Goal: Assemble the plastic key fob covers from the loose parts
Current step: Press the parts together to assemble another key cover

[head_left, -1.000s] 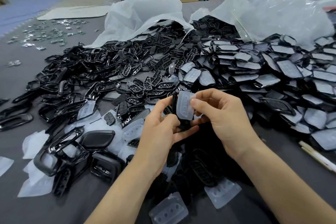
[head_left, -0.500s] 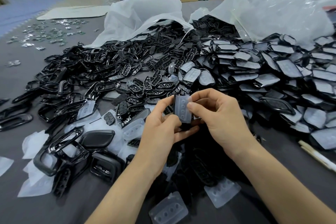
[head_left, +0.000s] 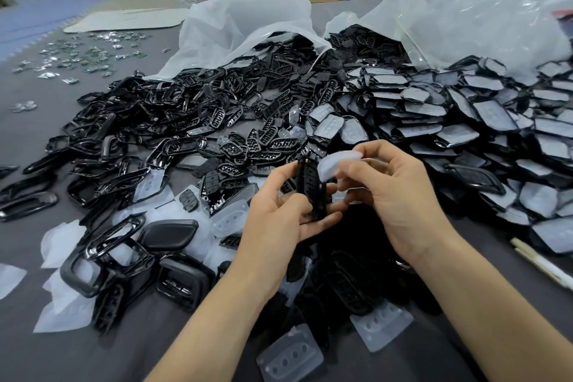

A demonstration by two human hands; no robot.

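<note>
1. The left hand [head_left: 279, 217] gripped a black frame [head_left: 311, 186] between thumb and curled fingers, above the table [head_left: 34, 350] in the near middle of the scene
2. The frame stood on end, nearly edge-on to the camera, with its long axis running upward and far and its slotted face turned to the right
3. The right hand [head_left: 400, 198] pinched a clear pad [head_left: 336, 163] between thumb and fingertips; the pad was bowed and lay just right of the frame's far end, touching it or only close, I could not tell which
4. So the pad lay right of the left grip and a little farther off. Judged from this, the next move called for flattening the pad, lining its long axis up with the frame's, and carrying it left onto the slotted face
5. Finished covers [head_left: 449, 121] were heaped far right, loose frames [head_left: 155, 121] far left, and spare pads [head_left: 290, 353] lay near
</note>
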